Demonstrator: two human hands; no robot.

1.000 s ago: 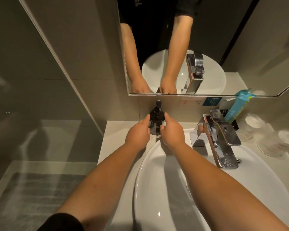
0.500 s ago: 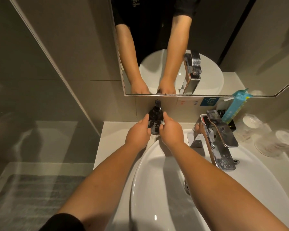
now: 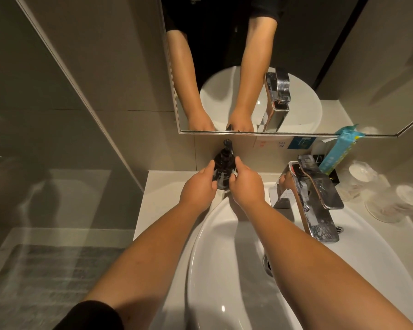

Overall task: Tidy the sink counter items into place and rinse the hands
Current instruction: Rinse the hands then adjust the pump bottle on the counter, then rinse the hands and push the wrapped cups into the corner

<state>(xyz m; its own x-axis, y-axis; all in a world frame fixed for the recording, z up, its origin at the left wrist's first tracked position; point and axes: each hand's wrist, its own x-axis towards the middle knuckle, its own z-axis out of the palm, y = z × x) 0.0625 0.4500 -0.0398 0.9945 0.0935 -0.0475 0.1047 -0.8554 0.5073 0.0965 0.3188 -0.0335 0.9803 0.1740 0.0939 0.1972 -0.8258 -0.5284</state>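
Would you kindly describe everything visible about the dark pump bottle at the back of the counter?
The dark brown, glossy pump bottle stands upright on the pale counter against the wall, below the mirror. Its black pump head tops a narrow neck; faint label text is unreadable. The left hand and right hand flank it, fingers touching its sides.

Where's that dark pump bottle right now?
The dark pump bottle stands upright at the back of the counter, against the wall just below the mirror, left of the faucet, held between the left hand and right hand.

head view, looking down, close over sink (image 3: 224, 270)
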